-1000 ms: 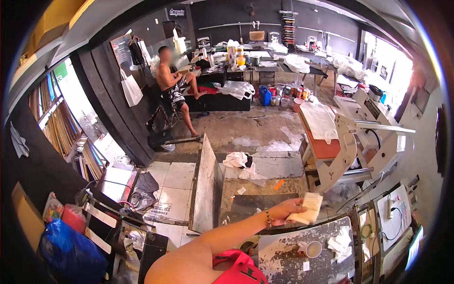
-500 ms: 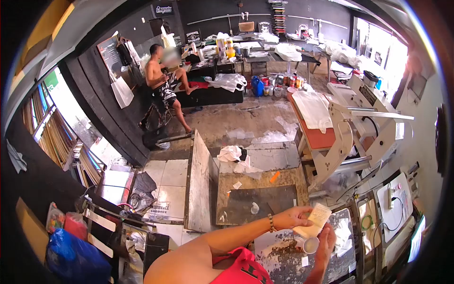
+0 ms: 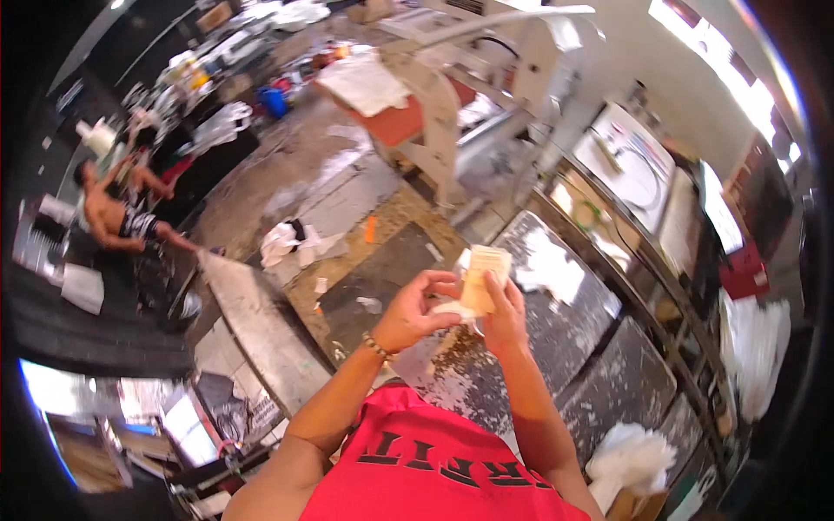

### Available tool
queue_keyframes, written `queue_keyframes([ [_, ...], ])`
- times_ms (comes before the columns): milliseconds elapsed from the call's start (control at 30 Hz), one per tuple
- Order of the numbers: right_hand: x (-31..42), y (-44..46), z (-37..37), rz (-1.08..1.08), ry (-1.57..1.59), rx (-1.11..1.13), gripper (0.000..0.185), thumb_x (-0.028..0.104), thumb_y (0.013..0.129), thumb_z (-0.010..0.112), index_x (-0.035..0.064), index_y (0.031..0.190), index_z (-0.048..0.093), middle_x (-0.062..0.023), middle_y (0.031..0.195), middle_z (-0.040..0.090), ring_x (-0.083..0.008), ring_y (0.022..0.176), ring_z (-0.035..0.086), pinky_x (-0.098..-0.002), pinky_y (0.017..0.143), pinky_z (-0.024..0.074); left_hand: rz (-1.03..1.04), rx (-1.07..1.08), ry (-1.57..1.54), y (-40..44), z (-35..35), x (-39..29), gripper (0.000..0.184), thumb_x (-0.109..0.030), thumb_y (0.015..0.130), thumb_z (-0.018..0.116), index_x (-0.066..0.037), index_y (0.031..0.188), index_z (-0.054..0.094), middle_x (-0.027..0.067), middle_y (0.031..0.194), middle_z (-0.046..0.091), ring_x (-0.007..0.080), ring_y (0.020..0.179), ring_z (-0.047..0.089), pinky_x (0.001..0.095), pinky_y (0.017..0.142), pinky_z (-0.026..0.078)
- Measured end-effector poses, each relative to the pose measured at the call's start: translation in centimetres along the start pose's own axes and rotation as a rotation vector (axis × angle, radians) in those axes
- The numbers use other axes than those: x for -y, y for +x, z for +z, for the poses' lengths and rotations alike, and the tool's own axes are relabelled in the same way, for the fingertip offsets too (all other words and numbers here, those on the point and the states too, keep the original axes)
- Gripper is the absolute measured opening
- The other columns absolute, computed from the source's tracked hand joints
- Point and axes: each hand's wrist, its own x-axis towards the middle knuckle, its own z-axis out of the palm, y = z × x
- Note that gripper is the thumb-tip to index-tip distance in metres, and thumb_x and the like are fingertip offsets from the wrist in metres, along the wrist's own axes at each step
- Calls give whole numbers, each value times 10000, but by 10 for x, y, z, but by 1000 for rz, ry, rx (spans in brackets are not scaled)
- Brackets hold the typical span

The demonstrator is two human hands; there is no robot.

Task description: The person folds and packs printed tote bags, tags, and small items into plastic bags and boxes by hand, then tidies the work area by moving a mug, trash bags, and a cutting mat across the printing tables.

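Observation:
A cream printed paper slip (image 3: 486,267), possibly folded or a small packet, is held up in front of me. My right hand (image 3: 504,317) grips it, thumb across its face and fingers behind. At its lower left, my left hand (image 3: 420,310) has curled fingers, and the thumb and fingertips pinch a pale edge that seems part of the same paper. A bead bracelet (image 3: 379,349) circles my left wrist. Below the hands lies a worn, paint-flaked tabletop (image 3: 556,334). Something white shows just under the paper, mostly hidden by my hands.
A crumpled white sheet (image 3: 543,265) lies right of my hands. Beyond stand a dark board (image 3: 382,278), an orange strip (image 3: 371,229) and a pale press machine (image 3: 443,130) with a red-orange bed. Another person (image 3: 113,213) sits far left. A white plastic bag (image 3: 632,460) is at lower right.
My view has swung right and tilted. The paper, earlier in my left hand above a small white cup, is now gripped by my right hand, with my left fingers at its lower edge.

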Motion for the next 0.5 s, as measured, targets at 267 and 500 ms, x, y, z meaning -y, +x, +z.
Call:
queue_keyframes([
  [267,41,-7,-59,-209,123,-141,293,183,963,636,28,1205,579,-106,1111,667,-203,982,675,-363,835,553,-232,173,153,20,23,12,390,24,803,759,14,1172,635,40,959,686,88,881,637,230,789,514],
  [500,57,-44,-213,-335,-80,-551,275,129,928,669,30,1172,587,-100,1049,682,-209,937,692,-338,797,583,-134,151,384,126,38,51,337,-35,810,734,35,1128,647,65,991,702,106,855,643,257,772,522],
])
